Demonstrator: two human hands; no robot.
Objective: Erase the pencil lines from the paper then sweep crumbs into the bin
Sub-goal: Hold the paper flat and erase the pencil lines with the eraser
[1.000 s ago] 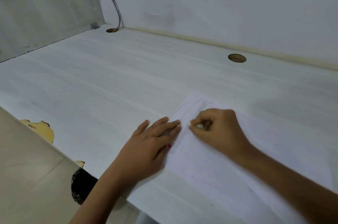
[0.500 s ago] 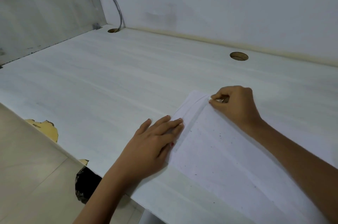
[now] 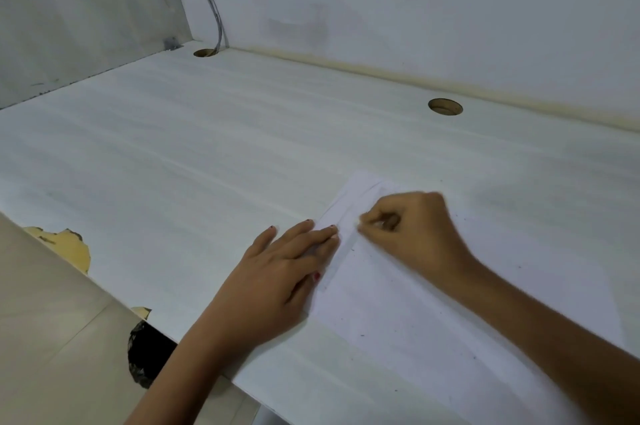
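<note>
White paper lies flat on the pale table, near the front edge, right of centre. Left hand is spread flat, fingers straight, pressing the sheet's left margin w/ the fingertips over its edge. Right hand is curled, thumb & fingertips pinching a small pale eraser (mostly hidden, only a sliver shows) down onto the sheet, just beside the left fingertips. Faint pencil lines run along the left margin toward the far corner. Dark crumbs speckle the sheet.

Step in hand, as I judge it: rubbing out the margin lines. Sweeping is not yet begun. To do it well:
- Hold the sheet down close to the rubbing spot so it can't buckle.
- Stroke away from the holding hand & along the line, in short light passes, esp. near the far corner where thin paper creases or tears easily.
- Check for grey ghosting before moving on.
- Leave the crumbs till the end, then gather them w/ the side of a hand toward the front edge. The dark shape under that edge is prob. the bin, though I can't tell for sure.

Writing: no brand, label or legible text anywhere; sheet, eraser & table all read blank
</note>
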